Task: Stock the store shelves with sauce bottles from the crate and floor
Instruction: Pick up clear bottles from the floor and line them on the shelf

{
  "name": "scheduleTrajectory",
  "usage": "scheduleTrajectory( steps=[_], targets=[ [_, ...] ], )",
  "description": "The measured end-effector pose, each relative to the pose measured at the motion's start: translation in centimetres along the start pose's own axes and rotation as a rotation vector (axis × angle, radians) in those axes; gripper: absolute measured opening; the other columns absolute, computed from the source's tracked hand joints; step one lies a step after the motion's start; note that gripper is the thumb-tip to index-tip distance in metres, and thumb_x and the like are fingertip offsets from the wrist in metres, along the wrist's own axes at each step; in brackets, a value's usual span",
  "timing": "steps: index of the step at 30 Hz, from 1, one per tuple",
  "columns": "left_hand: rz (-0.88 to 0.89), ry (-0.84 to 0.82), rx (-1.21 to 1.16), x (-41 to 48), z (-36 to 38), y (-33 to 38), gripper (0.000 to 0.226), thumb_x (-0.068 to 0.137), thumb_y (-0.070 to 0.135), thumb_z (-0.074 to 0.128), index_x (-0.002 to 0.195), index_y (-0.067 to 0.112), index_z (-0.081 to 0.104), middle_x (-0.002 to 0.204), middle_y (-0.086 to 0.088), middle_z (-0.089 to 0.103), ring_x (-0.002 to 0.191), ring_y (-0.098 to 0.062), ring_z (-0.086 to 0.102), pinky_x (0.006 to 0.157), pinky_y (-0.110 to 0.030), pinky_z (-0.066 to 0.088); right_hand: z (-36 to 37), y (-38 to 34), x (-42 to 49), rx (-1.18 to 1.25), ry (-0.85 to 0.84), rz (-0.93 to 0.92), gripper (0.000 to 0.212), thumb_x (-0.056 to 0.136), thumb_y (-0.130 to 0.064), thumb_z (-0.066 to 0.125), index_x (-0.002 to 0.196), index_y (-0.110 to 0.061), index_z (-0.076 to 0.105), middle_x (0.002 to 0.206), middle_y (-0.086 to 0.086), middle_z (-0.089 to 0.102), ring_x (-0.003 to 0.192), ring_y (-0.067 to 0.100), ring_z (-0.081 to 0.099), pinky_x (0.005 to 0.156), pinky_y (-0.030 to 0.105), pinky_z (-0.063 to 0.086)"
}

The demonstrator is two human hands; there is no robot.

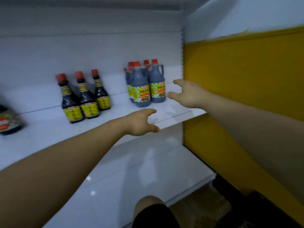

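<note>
At the bottom centre a bare knee shows above the lower shelf. The left arm runs up from the lower left. The left hand is spread wide and empty over the front edge of the upper shelf. Farther in, the right hand is also wide and empty, its thumb just beside the handled sauce jugs at centre. Three slim sauce bottles stand to their left.

Handled jugs right of bottles
</note>
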State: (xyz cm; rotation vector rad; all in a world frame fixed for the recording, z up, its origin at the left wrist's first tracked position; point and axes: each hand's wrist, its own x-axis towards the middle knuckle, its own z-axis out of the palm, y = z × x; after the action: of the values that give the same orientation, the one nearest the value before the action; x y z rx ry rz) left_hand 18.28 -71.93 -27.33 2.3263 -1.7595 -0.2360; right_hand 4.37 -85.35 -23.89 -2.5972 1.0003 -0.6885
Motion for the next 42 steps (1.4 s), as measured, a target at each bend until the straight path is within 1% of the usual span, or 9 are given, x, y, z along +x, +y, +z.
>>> scheduleTrajectory(
  steps=[3, 6, 10, 17, 20, 22, 24, 29, 42],
  targets=[
    [-0.153, 0.055, -0.005, -4.5, -2.5, -4.9, 0.076, 0.09, 0.041, 0.06, 0.151, 0.022, 0.019, 0.159, 0.003, 0.019, 0.143, -0.017, 0.023, 0.111, -0.025, 0.022, 2.1, -6.3, 1.8, 0.034, -0.044, -0.14, 0.064, 0.093, -0.05, 0.055, 0.144, -0.015, 0.04, 0.149, 0.01, 0.042, 0.131, 0.03, 0.043, 0.095, 0.031, 0.036],
    [-0.297, 0.109, 0.002, -9.6, -4.6, -9.3, 0.076, 0.09, 0.041, 0.06, 0.151, 0.022, 0.019, 0.158, 0.004, 0.019, 0.143, -0.017, 0.024, 0.112, -0.027, 0.022, 4.2, -12.8, 2.4, 0.091, -0.119, -0.295, 0.07, 0.094, -0.051, 0.053, 0.151, -0.018, 0.03, 0.156, 0.006, 0.032, 0.139, 0.026, 0.035, 0.107, 0.03, 0.03],
    [-0.52, 0.181, 0.005, -17.4, -6.8, -14.2, 0.075, 0.09, 0.041, 0.059, 0.151, 0.023, 0.019, 0.159, 0.002, 0.019, 0.143, -0.019, 0.025, 0.112, -0.03, 0.023, 7.1, -21.9, 1.8, 0.134, -0.155, -0.506, 0.065, 0.093, -0.05, 0.053, 0.147, -0.017, 0.036, 0.153, 0.008, 0.038, 0.135, 0.027, 0.039, 0.102, 0.03, 0.034],
    [-0.872, 0.313, -0.05, -31.9, -8.2, -19.1, 0.077, 0.09, 0.042, 0.06, 0.151, 0.024, 0.017, 0.159, 0.003, 0.017, 0.143, -0.019, 0.024, 0.111, -0.03, 0.024, 11.8, -36.4, -2.9, 0.231, -0.304, -0.809, 0.071, 0.093, -0.054, 0.05, 0.152, -0.02, 0.028, 0.158, 0.004, 0.029, 0.142, 0.025, 0.03, 0.11, 0.032, 0.028],
    [-1.022, 0.332, -0.099, -38.2, -7.7, -19.5, 0.077, 0.091, 0.042, 0.059, 0.152, 0.024, 0.015, 0.159, 0.001, 0.018, 0.142, -0.022, 0.026, 0.106, -0.032, 0.03, 13.6, -41.9, -6.3, 0.264, -0.373, -0.931, 0.07, 0.093, -0.055, 0.05, 0.151, -0.022, 0.029, 0.157, 0.004, 0.03, 0.14, 0.026, 0.033, 0.107, 0.034, 0.032],
    [-1.12, 0.352, -0.14, -41.9, -7.2, -19.5, 0.077, 0.091, 0.042, 0.059, 0.152, 0.025, 0.015, 0.156, -0.002, 0.026, 0.133, -0.026, 0.039, 0.095, -0.034, 0.037, 14.9, -45.0, -8.7, 0.289, -0.439, -0.998, 0.071, 0.093, -0.056, 0.05, 0.152, -0.024, 0.028, 0.158, 0.004, 0.028, 0.14, 0.027, 0.032, 0.105, 0.033, 0.033],
    [-1.199, 0.389, -0.16, -45.0, -6.8, -19.5, 0.074, 0.091, 0.04, 0.059, 0.151, 0.024, 0.018, 0.146, -0.004, 0.038, 0.118, -0.025, 0.048, 0.088, -0.033, 0.039, 16.1, -47.7, -11.1, 0.321, -0.497, -1.064, 0.072, 0.093, -0.057, 0.051, 0.153, -0.024, 0.027, 0.159, 0.003, 0.027, 0.141, 0.026, 0.031, 0.106, 0.033, 0.032],
    [-1.392, 0.424, -0.134, -50.0, -4.7, -19.4, 0.078, 0.089, 0.046, 0.059, 0.151, 0.025, 0.016, 0.157, -0.002, 0.022, 0.14, -0.024, 0.03, 0.106, -0.034, 0.032, 19.1, -52.1, -16.5, 0.339, -0.653, -1.195, 0.074, 0.093, -0.057, 0.05, 0.153, -0.024, 0.023, 0.16, 0.001, 0.024, 0.141, 0.027, 0.033, 0.107, 0.038, 0.034],
    [-1.867, 0.475, -0.277, -60.5, 3.9, -14.0, 0.077, 0.089, 0.04, 0.062, 0.151, 0.024, 0.019, 0.156, -0.002, 0.024, 0.141, -0.024, 0.029, 0.11, -0.034, 0.028, 24.7, -58.1, -30.8, 0.361, -0.943, -1.53, 0.074, 0.091, -0.06, 0.05, 0.152, -0.026, 0.028, 0.158, 0.003, 0.028, 0.142, 0.028, 0.031, 0.111, 0.041, 0.033]
  ],
)
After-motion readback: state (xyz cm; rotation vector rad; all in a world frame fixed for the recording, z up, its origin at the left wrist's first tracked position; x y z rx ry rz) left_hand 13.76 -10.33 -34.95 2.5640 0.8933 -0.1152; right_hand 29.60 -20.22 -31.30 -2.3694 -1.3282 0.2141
